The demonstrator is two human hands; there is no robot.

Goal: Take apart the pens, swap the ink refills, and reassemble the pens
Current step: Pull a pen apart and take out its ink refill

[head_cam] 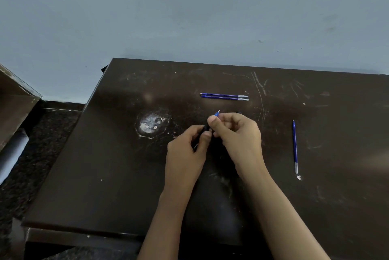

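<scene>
Both my hands hold one dark pen over the middle of the dark table [105, 175]. My left hand [187, 152] grips the black barrel [205, 127]. My right hand [235, 133] pinches the pen's front end, where a blue tip [217, 113] sticks out past my thumb. Most of the pen is hidden by my fingers. Two blue ink refills [224, 96] lie side by side farther back on the table. A third blue refill [295, 147] lies alone to the right, pointing away from me.
A round, worn pale patch [150, 125] marks the tabletop left of my hands. The table's back edge meets a pale blue wall [189, 17]. A dark speckled floor [31, 154] and a wooden object [14, 102] lie off the table's left edge.
</scene>
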